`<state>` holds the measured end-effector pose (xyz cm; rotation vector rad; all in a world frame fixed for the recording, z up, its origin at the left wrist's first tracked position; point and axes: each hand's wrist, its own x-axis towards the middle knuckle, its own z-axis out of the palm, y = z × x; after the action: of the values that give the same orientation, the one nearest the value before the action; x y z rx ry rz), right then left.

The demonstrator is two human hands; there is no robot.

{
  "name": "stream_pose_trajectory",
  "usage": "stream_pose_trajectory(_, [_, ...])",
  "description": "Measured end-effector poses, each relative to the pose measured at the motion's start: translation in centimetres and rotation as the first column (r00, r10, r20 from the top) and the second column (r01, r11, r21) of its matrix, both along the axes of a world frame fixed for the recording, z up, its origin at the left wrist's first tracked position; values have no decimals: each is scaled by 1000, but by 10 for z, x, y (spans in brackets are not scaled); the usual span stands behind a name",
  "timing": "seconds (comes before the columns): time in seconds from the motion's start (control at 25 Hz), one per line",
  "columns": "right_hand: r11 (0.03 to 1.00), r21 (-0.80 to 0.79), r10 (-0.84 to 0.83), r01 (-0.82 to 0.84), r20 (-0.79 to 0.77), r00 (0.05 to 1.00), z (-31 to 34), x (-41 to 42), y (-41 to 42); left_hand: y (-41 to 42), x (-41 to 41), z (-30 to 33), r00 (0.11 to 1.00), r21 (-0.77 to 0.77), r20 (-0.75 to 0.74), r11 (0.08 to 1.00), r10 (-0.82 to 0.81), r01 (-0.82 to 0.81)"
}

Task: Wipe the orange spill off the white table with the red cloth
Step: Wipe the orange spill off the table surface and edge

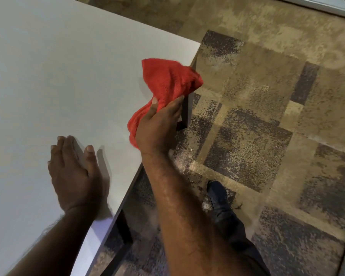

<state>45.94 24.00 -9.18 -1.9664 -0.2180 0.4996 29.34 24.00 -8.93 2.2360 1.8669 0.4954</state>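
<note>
My right hand (157, 124) grips the red cloth (168, 80), bunched and lifted over the right edge of the white table (58, 66). The cloth's loose end sticks up and away from me, and a second fold hangs left of my palm. My left hand (74, 172) lies flat on the tabletop near the front edge, fingers together, holding nothing. I see no orange spill on the visible part of the table.
The table's right edge runs diagonally from upper right to lower left, with dark legs (184, 114) beneath it. A patterned brown and grey carpet (267, 116) covers the floor to the right. My dark shoe and trouser leg (225, 212) stand beside the table.
</note>
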Motion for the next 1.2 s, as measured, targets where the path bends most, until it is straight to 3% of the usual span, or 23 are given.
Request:
stream_pose_trajectory(0.28, [998,-41,40,-42,-47,998,0,-28,-10,0,-3,-1,1000,9,-16,1000,-8,8])
stream_pose_trajectory(0.6, [998,68,23,-16,-104,994,2,74,26,0,5,5,1000,-23,-25,1000,-16,15])
stream_pose_trajectory(0.88, [996,57,69,-66,-64,996,-1,-3,-11,17,13,12,917,-75,-148,929,-370,363])
stream_pose_trajectory(1.0, [997,43,69,-67,-64,996,1,-35,-24,24,17,13,908,-106,-150,919,-392,379])
stream_pose_trajectory(1.2, [996,86,-10,22,-129,992,4,14,1,25,15,13,908,-112,-147,918,-393,380])
